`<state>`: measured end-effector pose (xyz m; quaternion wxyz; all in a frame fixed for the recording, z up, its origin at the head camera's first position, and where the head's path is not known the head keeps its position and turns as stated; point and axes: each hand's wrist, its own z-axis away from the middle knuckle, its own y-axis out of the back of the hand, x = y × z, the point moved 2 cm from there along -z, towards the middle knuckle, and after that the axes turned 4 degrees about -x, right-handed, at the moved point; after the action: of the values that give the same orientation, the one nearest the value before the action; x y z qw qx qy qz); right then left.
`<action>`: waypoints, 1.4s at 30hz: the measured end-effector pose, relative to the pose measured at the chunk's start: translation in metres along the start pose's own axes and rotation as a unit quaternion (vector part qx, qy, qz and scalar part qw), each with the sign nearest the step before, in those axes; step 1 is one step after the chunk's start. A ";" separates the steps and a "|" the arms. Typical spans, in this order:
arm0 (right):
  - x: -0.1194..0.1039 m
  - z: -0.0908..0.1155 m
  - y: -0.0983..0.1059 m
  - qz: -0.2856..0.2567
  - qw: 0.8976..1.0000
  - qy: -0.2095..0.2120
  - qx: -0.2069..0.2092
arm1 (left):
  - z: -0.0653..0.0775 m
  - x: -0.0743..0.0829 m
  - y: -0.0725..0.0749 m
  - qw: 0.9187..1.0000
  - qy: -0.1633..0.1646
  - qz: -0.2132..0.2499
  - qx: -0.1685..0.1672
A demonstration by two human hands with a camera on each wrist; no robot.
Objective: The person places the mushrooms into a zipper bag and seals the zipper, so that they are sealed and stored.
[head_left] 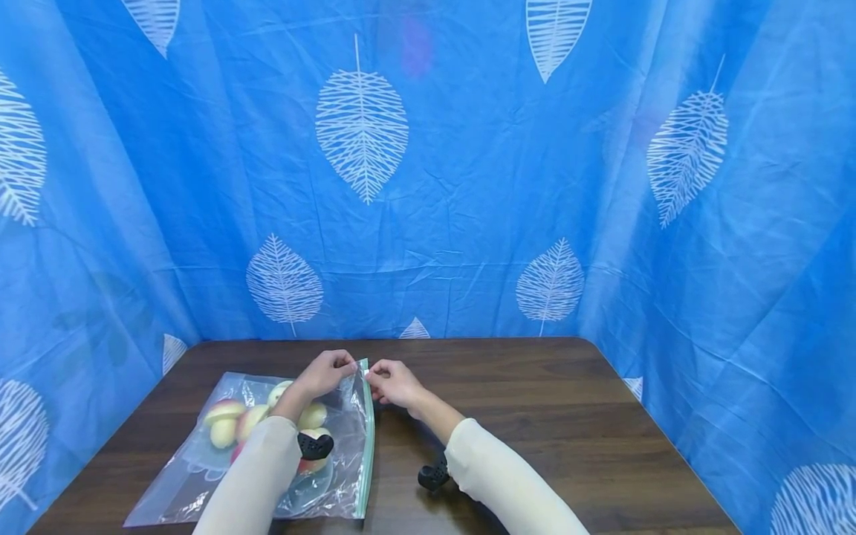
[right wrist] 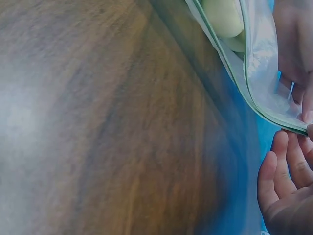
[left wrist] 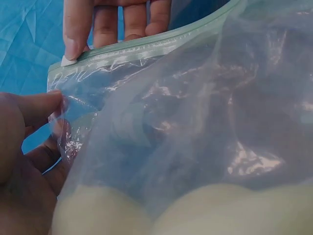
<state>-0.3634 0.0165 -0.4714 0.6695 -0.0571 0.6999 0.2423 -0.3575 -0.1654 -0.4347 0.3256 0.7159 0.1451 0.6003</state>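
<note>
A large clear zip bag (head_left: 175, 475) lies on the table with several pale yellow and pink fruits (head_left: 223, 433), like peaches, on a see-through dish (head_left: 307, 499) inside it. Its green zip strip (head_left: 368, 453) runs along the right side. My left hand (head_left: 329, 373) pinches the film just below the strip at the far corner. Across from it, my right hand (head_left: 396, 384) pinches the strip's end, the thumb on a small white slider (left wrist: 67, 61). In the right wrist view the two strip edges (right wrist: 247, 81) stand apart and come together at that corner.
The brown wooden table (head_left: 535, 431) stretches to the right of the bag. Behind and at both sides hangs a blue curtain (head_left: 455, 186) with white leaf prints. A black wrist device (head_left: 435, 474) sits under my right sleeve, another (head_left: 314, 446) at my left cuff.
</note>
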 end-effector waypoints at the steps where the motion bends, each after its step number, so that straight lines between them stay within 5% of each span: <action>1: 0.000 0.001 0.000 0.005 1.000 0.000 0.000 | 0.000 0.000 0.000 1.000 0.002 0.000 -0.001; 42: 0.009 0.025 -0.006 0.040 0.999 0.006 -0.011 | -0.002 0.003 -0.001 0.999 0.009 -0.003 0.031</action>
<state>-0.3391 0.0235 -0.4812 0.6545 -0.0380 0.7027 0.2762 -0.3581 -0.1620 -0.4331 0.3042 0.7197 0.1686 0.6009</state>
